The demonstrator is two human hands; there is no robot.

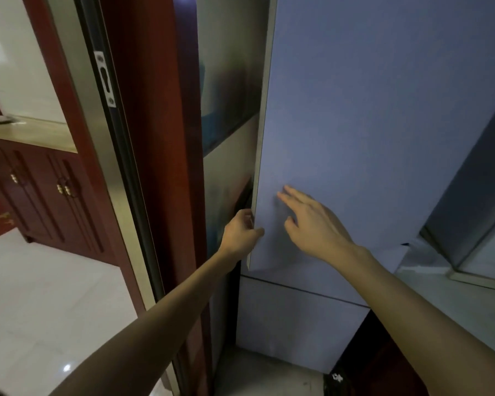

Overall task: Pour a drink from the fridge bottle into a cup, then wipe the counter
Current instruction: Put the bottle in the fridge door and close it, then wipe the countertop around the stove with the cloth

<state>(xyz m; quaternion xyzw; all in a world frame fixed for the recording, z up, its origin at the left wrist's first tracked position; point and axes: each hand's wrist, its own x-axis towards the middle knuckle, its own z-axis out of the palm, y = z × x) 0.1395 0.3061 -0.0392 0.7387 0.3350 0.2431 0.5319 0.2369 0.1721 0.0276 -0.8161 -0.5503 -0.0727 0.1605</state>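
Note:
A tall grey-blue fridge fills the middle and right of the head view, its upper door above a lower door. My left hand grips the left edge of the upper door near its bottom corner, fingers curled behind the edge. My right hand lies flat against the door's front, fingers spread, just right of the left hand. The fridge's inside, the bottle and the cup are hidden from sight.
A red-brown door frame with a metal strike plate stands close on the left of the fridge. Beyond it are a dark red cabinet and pale floor tiles. A light counter edge shows at right.

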